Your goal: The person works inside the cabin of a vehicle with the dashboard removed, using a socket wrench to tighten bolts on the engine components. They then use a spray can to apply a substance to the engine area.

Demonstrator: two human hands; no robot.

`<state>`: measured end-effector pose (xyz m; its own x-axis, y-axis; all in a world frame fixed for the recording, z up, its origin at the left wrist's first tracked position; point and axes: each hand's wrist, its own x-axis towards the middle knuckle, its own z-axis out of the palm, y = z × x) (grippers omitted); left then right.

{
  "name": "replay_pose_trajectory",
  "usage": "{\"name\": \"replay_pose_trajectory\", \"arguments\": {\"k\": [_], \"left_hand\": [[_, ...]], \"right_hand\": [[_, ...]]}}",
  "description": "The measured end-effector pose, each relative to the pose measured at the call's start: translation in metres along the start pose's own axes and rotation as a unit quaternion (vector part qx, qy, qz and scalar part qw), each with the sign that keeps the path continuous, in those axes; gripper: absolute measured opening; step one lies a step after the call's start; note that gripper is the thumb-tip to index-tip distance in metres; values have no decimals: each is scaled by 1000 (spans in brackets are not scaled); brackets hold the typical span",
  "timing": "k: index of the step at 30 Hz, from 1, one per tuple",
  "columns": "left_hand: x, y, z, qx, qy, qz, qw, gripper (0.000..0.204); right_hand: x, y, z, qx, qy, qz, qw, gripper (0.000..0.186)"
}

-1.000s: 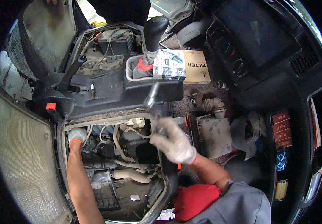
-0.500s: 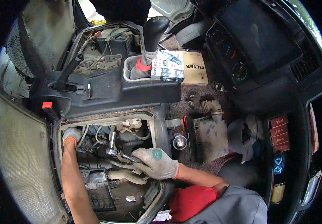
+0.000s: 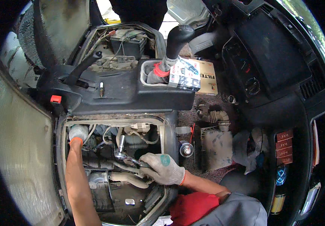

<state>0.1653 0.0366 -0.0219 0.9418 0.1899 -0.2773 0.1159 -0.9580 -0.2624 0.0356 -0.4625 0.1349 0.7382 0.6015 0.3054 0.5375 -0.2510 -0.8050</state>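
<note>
So the ratchet wrench point(image 3: 131, 159) is sitting over the open engine bay point(image 3: 113, 121), around the middle of the opening, with its chrome socket extension point(image 3: 122, 143) on the console side of the ratchet head. Right hand point(image 3: 163, 169), in a knit glove with a green patch, is wrapped around the handle end, over the bay's right edge. Left hand point(image 3: 79, 133), gloved too, is down in the bay's far left corner next to some hoses; the fingers are hidden, so I can't tell if it's grasping anything. A fat beige hose point(image 3: 126, 177) runs just on the near side of the ratchet, and there's a black plastic housing point(image 3: 102, 196) toward the bay's near left corner. Past the far edge is the black console point(image 3: 132, 98) with a spark plug point(image 3: 101, 90) lying loose on top, plus the gear lever point(image 3: 179, 35) near its right end. A box with a plug pictured on it point(image 3: 185, 73) leans there by the boot, overlapping a flat tan carton point(image 3: 208, 75). On the carpeted floor point(image 3: 188, 116), a spray can point(image 3: 186, 148) stands just off the bay's right edge, with a dusty flat cover point(image 3: 217, 148) and a ribbed intake hose point(image 3: 219, 117) farther right.
</note>
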Motion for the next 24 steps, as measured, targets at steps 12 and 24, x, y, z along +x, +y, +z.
{"name": "replay_pose_trajectory", "arguments": {"k": [12,24], "left_hand": [[4,8,-31,-39,-133,-37,990,46],[37,-16,28,-49,11,10,999,45]], "right_hand": [[-5,2,0,14,8,10,1000,30],[-3,-3,-3,24,11,15,1000,31]]}}
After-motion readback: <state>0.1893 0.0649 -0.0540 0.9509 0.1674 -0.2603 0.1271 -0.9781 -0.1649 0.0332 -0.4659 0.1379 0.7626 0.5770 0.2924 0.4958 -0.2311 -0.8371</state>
